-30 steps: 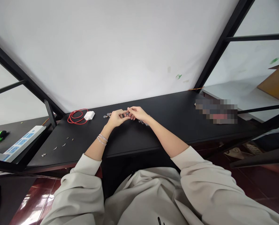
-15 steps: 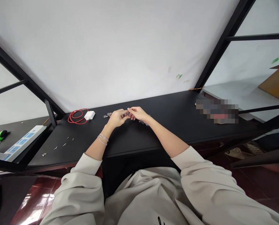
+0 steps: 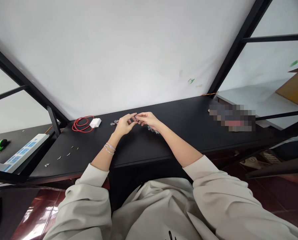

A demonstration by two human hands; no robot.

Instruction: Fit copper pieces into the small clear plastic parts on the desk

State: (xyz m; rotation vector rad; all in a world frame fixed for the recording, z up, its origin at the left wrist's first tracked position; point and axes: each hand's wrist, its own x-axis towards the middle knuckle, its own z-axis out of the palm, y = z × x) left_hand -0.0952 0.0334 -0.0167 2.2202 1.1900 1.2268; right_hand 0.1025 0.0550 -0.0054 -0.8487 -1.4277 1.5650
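Over the black desk, my left hand [image 3: 125, 125] and my right hand [image 3: 147, 119] meet with their fingertips around a small glassy piece [image 3: 135, 118]. It looks like a clear bead-like part, though the fingers cover most of it. The right thumb and fingers pinch it, while the left thumb and index finger curve round its other side. Several clear round pieces [image 3: 115, 122] with copper-coloured bits lie just left of my left hand. More clear round pieces [image 3: 153, 129] rest beneath my right wrist. A silvery bracelet [image 3: 109, 148] circles my left wrist.
On the desk [image 3: 184, 133], a red cable [image 3: 78, 128] and a white charger [image 3: 95, 122] lie at left, with small pale bits [image 3: 59, 158] nearer me. A power strip [image 3: 26, 151] lies beyond the left frame. A blurred-out object [image 3: 232, 118] is at right.
The left fingers have parted slightly from the small piece, and the right hand has shifted a little. More of the clear pieces under the right wrist shows.
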